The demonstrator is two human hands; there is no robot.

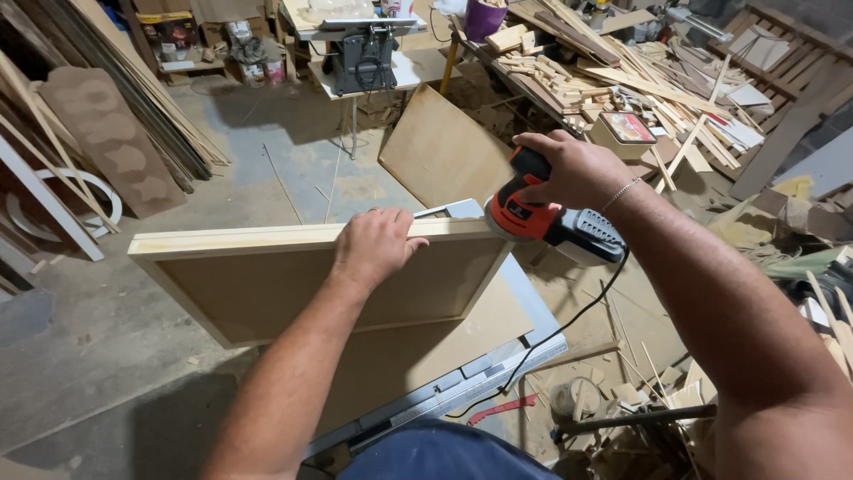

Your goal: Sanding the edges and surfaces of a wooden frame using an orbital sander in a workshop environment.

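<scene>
Both hands: left hand (378, 244) steadies frame (267, 267), right hand (569, 169) grips sander (542, 218).

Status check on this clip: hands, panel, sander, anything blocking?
Left hand clamps framed wooden panel by its top edge. Right hand holds orange sander on panel's right corner. Power cord hangs clear; nothing blocking.

- framed panel (267, 284): pale cream wood rim under the fingers of the left hand (378, 244); flat tan-brown board face below them.
- sander (542, 218): orange-red body with black top beneath the fingers of the right hand (569, 169); grey ribbed rear behind them; black cord (551, 333) trailing.
- bracelet (620, 194): silver, just behind the right fingers.
- work table (524, 311): light grey-blue edge, tan sheet on it.
- bucket (484, 18): purple, far beyond the fingers.
- floor (107, 356): dull grey, dusted beige.
- offcut pile (622, 89): pale yellow and brown sticks.
</scene>
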